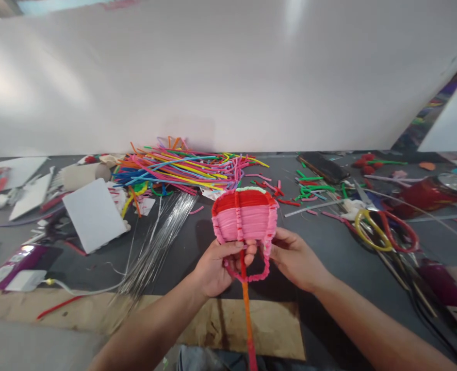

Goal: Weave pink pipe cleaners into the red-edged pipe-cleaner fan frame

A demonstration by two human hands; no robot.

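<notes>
A small pink and red basket-like piece made of wound pipe cleaners (246, 222) is held up at the middle of the view, with a fuzzy pink loop hanging below it. My left hand (218, 265) is closed on its lower edge, thumb and fingers pinching near the middle rib. On the other side, my right hand (296, 260) grips the right edge, its fingertips partly hidden behind the piece. A long red and orange pipe cleaner strand (247, 309) runs from the piece down toward my lap.
Behind lies a heap of colourful pipe cleaners (185, 167), with thin metal wires (162, 239) in front. Scissors (387, 232) and a red can (425, 198) are at right. A white card (94, 215) and a purple glue gun-like object (15, 265) are at left. A grey-white panel (228, 77) stands behind.
</notes>
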